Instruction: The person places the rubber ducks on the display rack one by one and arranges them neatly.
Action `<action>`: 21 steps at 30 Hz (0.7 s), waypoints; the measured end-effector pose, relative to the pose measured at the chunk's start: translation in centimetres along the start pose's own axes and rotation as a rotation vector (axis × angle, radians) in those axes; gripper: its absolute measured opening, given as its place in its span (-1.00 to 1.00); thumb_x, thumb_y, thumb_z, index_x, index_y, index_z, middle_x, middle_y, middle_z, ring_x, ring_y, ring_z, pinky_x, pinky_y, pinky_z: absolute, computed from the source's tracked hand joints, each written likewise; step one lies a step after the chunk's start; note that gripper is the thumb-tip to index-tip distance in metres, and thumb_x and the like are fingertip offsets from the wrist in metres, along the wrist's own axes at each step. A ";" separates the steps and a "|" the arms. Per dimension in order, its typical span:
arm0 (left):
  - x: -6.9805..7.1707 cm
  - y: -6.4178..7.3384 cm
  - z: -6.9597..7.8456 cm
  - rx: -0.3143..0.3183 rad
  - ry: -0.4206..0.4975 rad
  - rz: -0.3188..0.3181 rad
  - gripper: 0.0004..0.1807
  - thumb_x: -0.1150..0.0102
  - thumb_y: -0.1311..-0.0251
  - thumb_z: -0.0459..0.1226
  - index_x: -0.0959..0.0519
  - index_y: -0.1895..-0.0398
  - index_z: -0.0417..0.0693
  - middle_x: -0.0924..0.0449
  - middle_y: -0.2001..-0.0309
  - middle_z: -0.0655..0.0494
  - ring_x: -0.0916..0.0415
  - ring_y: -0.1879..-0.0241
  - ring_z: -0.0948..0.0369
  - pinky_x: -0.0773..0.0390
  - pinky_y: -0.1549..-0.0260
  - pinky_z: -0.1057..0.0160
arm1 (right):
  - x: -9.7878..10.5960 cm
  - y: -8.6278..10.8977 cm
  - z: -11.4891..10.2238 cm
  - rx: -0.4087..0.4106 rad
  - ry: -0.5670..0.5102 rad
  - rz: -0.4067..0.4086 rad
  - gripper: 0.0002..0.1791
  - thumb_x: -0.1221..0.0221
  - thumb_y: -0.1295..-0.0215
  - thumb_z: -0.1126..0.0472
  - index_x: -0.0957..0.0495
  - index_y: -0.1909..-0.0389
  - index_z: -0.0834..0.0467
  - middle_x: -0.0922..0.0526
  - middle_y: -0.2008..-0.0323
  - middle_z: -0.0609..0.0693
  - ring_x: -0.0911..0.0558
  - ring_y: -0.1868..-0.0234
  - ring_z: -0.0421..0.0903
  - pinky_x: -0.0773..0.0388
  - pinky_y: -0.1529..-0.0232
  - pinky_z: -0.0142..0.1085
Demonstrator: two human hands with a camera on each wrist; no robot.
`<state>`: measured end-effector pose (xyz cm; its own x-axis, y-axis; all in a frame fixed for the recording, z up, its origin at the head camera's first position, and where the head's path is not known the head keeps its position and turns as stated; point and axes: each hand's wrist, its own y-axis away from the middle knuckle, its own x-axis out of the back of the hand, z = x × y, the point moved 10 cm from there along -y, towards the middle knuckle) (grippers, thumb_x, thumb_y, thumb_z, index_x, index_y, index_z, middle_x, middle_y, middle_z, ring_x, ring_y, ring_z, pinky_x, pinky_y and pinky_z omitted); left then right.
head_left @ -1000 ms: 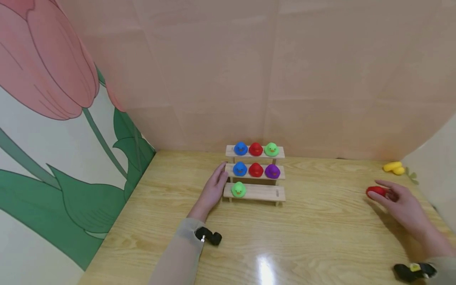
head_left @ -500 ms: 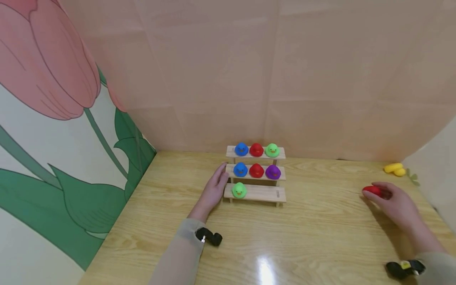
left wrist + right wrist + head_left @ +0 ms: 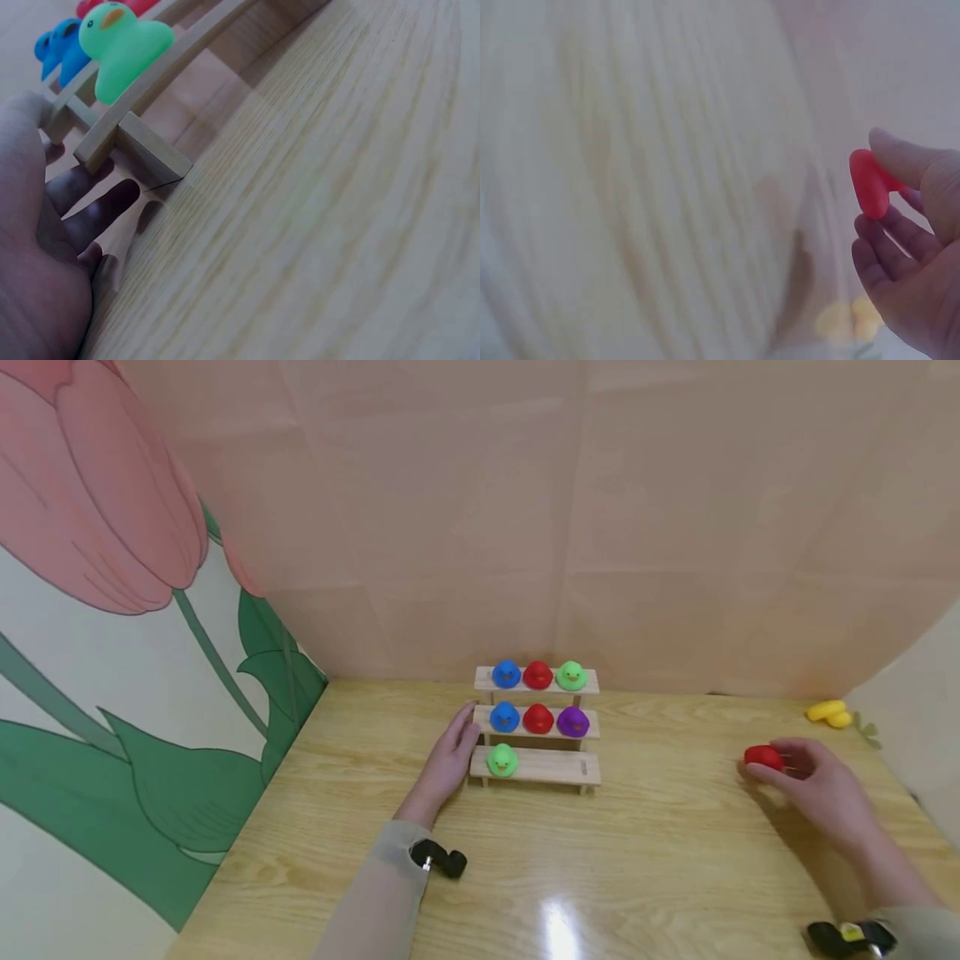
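Observation:
A three-tiered wooden stand (image 3: 551, 766) bears several small rubber ducks, among them a green duck (image 3: 502, 761) at the left of the lowest tier. My left hand (image 3: 447, 758) holds the stand's left end at the middle tier, thumb and index finger about the shelf's edge; the other fingers (image 3: 105, 214) reach loosely beside the lower shelf in the left wrist view. Off to the right, my right hand (image 3: 825, 785) pinches a red duck (image 3: 762, 757) between thumb and fingers, above the table. In the right wrist view the red duck (image 3: 870, 184) shows, partly covered by the thumb.
Yellow ducks (image 3: 828, 713) lie at the table's back right corner. The wooden table (image 3: 637, 852) meets a pinkish cloth backdrop (image 3: 675, 527) behind the stand. A white wall with painted tulips (image 3: 127, 510) flanks the left side.
My right hand has moved leftward over the table with the red duck, a little nearer the stand. My left hand and the stand stay in place.

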<state>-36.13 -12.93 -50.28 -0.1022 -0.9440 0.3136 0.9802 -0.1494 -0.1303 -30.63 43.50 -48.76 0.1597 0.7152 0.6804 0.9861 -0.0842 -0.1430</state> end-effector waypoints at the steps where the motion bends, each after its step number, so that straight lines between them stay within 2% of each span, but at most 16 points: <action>1: 0.0 0.0 0.0 0.001 0.000 0.001 -0.34 0.16 -0.74 0.25 -0.15 -0.79 0.49 -0.18 -0.73 0.06 -0.13 -0.69 -0.02 -0.17 -0.64 -0.14 | -0.3 0.1 -0.5 -0.004 -0.005 -0.002 -0.21 -0.50 -0.46 -0.06 -0.42 -0.44 0.33 -0.63 0.04 -0.31 -0.52 0.16 -0.60 -0.52 0.27 -0.59; 5: 0.0 0.0 0.1 0.000 0.003 0.000 -0.34 0.16 -0.74 0.26 -0.15 -0.79 0.48 -0.17 -0.73 0.07 -0.13 -0.69 -0.02 -0.17 -0.64 -0.15 | -1.4 0.4 -2.8 0.008 -0.038 -0.001 -0.30 -0.50 -0.46 -0.06 -0.47 -0.36 0.26 -0.68 0.03 -0.21 -0.57 0.14 -0.55 -0.55 0.24 -0.60; 12: 0.0 -0.1 0.0 -0.001 0.004 0.004 -0.32 0.15 -0.74 0.25 -0.16 -0.80 0.43 -0.19 -0.73 0.05 -0.13 -0.69 -0.01 -0.16 -0.65 -0.13 | -3.8 1.2 -7.7 0.105 -0.096 -0.009 -0.43 -0.49 -0.49 0.02 -0.53 -0.30 0.23 -0.71 -0.06 -0.04 -0.62 0.07 -0.56 -0.56 0.14 -0.66; 17: 0.0 -0.1 0.0 -0.003 0.008 0.003 -0.31 0.15 -0.74 0.25 -0.16 -0.80 0.42 -0.18 -0.73 0.06 -0.13 -0.69 0.01 -0.17 -0.65 -0.10 | -5.6 1.9 -11.1 0.157 -0.125 -0.042 -0.48 -0.50 -0.48 0.06 -0.57 -0.28 0.21 -0.72 -0.12 0.12 -0.63 0.00 -0.53 -0.56 0.07 -0.66; 21: 0.0 -0.1 -0.1 -0.005 0.005 0.004 -0.32 0.15 -0.74 0.25 -0.16 -0.80 0.41 -0.18 -0.73 0.05 -0.14 -0.69 0.01 -0.18 -0.64 -0.09 | -7.2 2.4 -13.6 0.181 -0.142 -0.077 -0.50 -0.50 -0.47 0.05 -0.59 -0.25 0.17 -0.72 -0.15 0.13 -0.63 -0.03 -0.51 -0.57 0.03 -0.64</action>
<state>-36.28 -12.92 -50.33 -0.0991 -0.9461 0.3083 0.9797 -0.1470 -0.1362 -28.81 28.75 -44.23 0.0636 0.8061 0.5883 0.9690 0.0912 -0.2298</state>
